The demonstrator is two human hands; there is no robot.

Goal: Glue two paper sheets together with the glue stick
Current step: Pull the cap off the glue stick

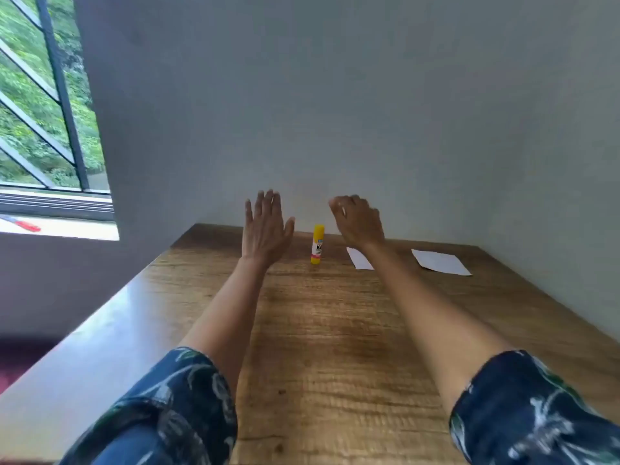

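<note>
Indoors, at a wood-grain table (335, 330) pushed into the corner of a smooth grey wall (335, 95), a person stretches both bare forearms forward; the tabletop is brown and streaked, with a glossy rounded edge on its left side. Near the far edge a yellow cylindrical glue stick (317, 244) stands upright, capped, with a white and red label; to its right lie two flat white paper sheets, the nearer sheet (359, 258) partly hidden behind the right wrist, the farther sheet (441, 262) lying apart from it toward the right-hand wall. The left hand (265, 229) is raised just left of the glue stick, palm away, fingers straight and close together, thumb spread, holding nothing; the right hand (357, 223) hangs above the table just right of the stick, fingers loosely curled downward, gripping nothing; the two hands are apart, the stick between them. Dark blue patterned sleeves (167, 414) are rolled to the elbows; a barred window (50, 112) at left shows green foliage.
</note>
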